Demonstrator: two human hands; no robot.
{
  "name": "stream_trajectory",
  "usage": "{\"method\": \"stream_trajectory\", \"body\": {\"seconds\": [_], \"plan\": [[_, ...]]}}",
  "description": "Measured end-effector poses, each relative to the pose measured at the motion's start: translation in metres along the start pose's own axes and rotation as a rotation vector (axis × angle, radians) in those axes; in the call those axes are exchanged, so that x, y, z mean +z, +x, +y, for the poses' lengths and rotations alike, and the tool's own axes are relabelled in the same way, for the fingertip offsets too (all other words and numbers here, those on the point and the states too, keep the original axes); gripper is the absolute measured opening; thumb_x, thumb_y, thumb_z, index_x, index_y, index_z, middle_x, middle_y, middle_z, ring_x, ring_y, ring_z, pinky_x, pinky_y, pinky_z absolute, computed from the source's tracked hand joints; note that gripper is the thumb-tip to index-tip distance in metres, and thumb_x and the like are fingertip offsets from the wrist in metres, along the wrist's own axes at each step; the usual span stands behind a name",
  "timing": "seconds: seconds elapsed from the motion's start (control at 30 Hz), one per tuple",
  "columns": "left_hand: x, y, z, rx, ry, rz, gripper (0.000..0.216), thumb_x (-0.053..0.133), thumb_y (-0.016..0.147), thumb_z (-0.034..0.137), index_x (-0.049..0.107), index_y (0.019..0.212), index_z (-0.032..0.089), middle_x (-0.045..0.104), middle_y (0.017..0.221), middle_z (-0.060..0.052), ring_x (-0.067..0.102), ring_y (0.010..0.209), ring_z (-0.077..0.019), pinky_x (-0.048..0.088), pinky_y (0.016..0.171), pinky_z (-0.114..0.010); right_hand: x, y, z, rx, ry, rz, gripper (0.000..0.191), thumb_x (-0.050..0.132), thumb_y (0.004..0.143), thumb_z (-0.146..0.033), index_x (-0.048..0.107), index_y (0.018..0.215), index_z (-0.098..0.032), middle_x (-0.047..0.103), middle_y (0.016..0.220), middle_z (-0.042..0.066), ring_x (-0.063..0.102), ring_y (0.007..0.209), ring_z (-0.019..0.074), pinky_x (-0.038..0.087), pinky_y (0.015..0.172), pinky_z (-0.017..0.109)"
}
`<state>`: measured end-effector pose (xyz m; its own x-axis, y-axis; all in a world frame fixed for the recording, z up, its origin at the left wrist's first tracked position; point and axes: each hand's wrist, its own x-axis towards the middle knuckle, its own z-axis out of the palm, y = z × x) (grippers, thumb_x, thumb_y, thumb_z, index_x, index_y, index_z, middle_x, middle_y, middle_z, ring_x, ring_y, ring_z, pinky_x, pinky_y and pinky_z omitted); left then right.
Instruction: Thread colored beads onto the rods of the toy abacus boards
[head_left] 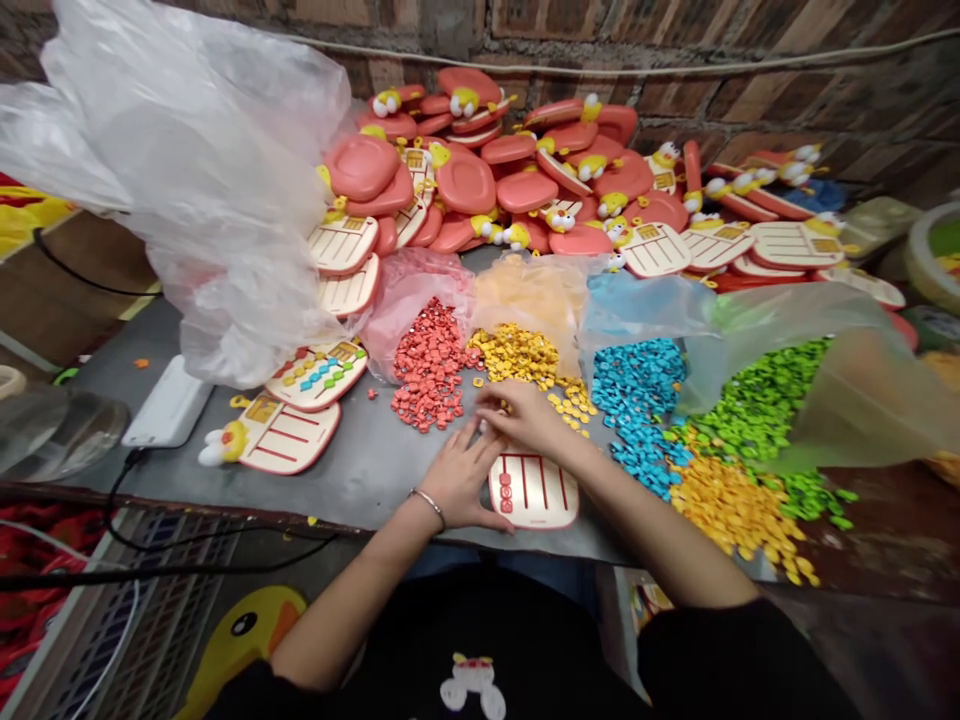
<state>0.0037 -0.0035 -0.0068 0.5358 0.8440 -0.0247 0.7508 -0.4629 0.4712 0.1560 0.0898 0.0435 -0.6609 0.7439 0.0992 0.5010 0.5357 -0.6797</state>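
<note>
A cream toy abacus board (pixel 534 490) with red rails lies at the table's near edge, a few red beads on its left rail. My left hand (pixel 459 478) rests against the board's left side with the fingers together, steadying it. My right hand (pixel 525 416) is just beyond the board's top edge, fingers curled in a pinch over small beads I cannot make out. Heaps of red beads (pixel 429 368) and yellow beads (pixel 525 358) lie right behind my hands.
Blue beads (pixel 636 392), green beads (pixel 757 410) and orange-yellow beads (pixel 731 510) spill from bags at right. A pile of pink toy boards (pixel 540 180) fills the back. A big clear plastic bag (pixel 202 170), two filled boards (pixel 300 405) and a white box (pixel 169 402) sit left.
</note>
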Motion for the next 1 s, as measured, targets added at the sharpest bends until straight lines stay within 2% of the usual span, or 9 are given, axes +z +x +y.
{"method": "stream_trajectory", "body": {"seconds": [0.1, 0.17, 0.3, 0.43, 0.57, 0.63, 0.73, 0.87, 1.0], "plan": [[0.002, 0.000, -0.002, 0.011, -0.003, -0.011, 0.105, 0.069, 0.056, 0.079, 0.044, 0.138, 0.018, 0.048, 0.139, -0.017, 0.037, 0.130, -0.0421, 0.026, 0.110, -0.057, 0.017, 0.033, -0.022, 0.037, -0.350, -0.168, 0.015, 0.065, 0.084, -0.019, 0.063, 0.099, -0.014, 0.069, 0.093, 0.012, 0.064, 0.085, 0.0235, 0.046, 0.071, 0.030], [0.003, 0.000, -0.003, 0.029, 0.000, -0.013, 0.104, 0.068, 0.056, 0.079, 0.046, 0.136, 0.017, 0.052, 0.135, -0.017, 0.041, 0.126, -0.0409, 0.026, 0.111, -0.056, 0.029, 0.046, -0.031, 0.069, -0.470, -0.242, 0.019, 0.058, 0.087, -0.013, 0.062, 0.106, -0.013, 0.068, 0.098, 0.014, 0.064, 0.082, 0.0237, 0.045, 0.068, 0.030], [0.003, 0.001, -0.002, 0.030, 0.003, -0.014, 0.106, 0.067, 0.057, 0.080, 0.045, 0.138, 0.015, 0.050, 0.137, -0.017, 0.040, 0.127, -0.0400, 0.026, 0.111, -0.054, 0.035, 0.052, -0.026, 0.003, -0.396, -0.234, 0.023, 0.049, 0.088, -0.004, 0.062, 0.104, -0.015, 0.067, 0.094, 0.011, 0.062, 0.080, 0.0194, 0.045, 0.069, 0.028], [-0.001, 0.002, -0.001, 0.002, 0.015, -0.027, 0.115, 0.068, 0.053, 0.082, 0.042, 0.141, 0.014, 0.038, 0.149, -0.019, 0.024, 0.138, -0.0440, 0.024, 0.111, -0.057, 0.003, 0.020, -0.006, -0.107, -0.011, -0.051, 0.015, 0.055, 0.086, -0.006, 0.063, 0.093, -0.017, 0.064, 0.093, 0.005, 0.060, 0.089, 0.0165, 0.047, 0.079, 0.027], [-0.003, 0.001, -0.001, 0.033, 0.021, -0.027, 0.113, 0.067, 0.054, 0.084, 0.041, 0.142, 0.018, 0.025, 0.157, -0.014, 0.011, 0.144, -0.0427, 0.022, 0.112, -0.058, -0.034, -0.043, 0.014, -0.006, 0.247, 0.221, 0.008, 0.059, 0.089, -0.023, 0.065, 0.092, -0.019, 0.060, 0.098, 0.006, 0.061, 0.089, 0.0172, 0.051, 0.071, 0.027], [-0.003, 0.001, -0.002, 0.031, 0.021, -0.023, 0.113, 0.069, 0.053, 0.082, 0.041, 0.143, 0.020, 0.026, 0.157, -0.013, 0.012, 0.144, -0.0424, 0.021, 0.112, -0.058, -0.041, -0.072, 0.024, 0.049, 0.205, 0.258, 0.010, 0.059, 0.090, -0.025, 0.067, 0.093, -0.020, 0.062, 0.095, 0.007, 0.062, 0.089, 0.0188, 0.051, 0.070, 0.029], [-0.003, 0.001, -0.002, 0.017, 0.028, -0.011, 0.114, 0.073, 0.050, 0.080, 0.041, 0.142, 0.020, 0.028, 0.156, -0.012, 0.015, 0.143, -0.0425, 0.021, 0.112, -0.057, -0.034, -0.097, 0.039, 0.081, 0.006, 0.214, 0.010, 0.058, 0.091, -0.023, 0.068, 0.090, -0.020, 0.065, 0.086, 0.006, 0.061, 0.084, 0.0200, 0.049, 0.074, 0.032], [-0.004, 0.001, -0.002, 0.021, 0.048, 0.007, 0.112, 0.074, 0.050, 0.078, 0.043, 0.140, 0.019, 0.029, 0.156, -0.013, 0.016, 0.143, -0.0410, 0.023, 0.111, -0.055, -0.011, -0.098, 0.053, 0.070, -0.192, 0.255, 0.014, 0.056, 0.091, -0.018, 0.067, 0.084, -0.018, 0.063, 0.078, 0.006, 0.058, 0.080, 0.0204, 0.046, 0.073, 0.033], [-0.005, 0.001, -0.001, 0.022, 0.064, 0.016, 0.112, 0.073, 0.050, 0.079, 0.043, 0.138, 0.018, 0.030, 0.155, -0.013, 0.018, 0.143, -0.0407, 0.022, 0.110, -0.055, -0.005, -0.096, 0.057, 0.012, -0.177, 0.295, 0.016, 0.055, 0.091, -0.015, 0.068, 0.082, -0.017, 0.063, 0.076, 0.007, 0.058, 0.077, 0.0204, 0.047, 0.070, 0.032]]}}
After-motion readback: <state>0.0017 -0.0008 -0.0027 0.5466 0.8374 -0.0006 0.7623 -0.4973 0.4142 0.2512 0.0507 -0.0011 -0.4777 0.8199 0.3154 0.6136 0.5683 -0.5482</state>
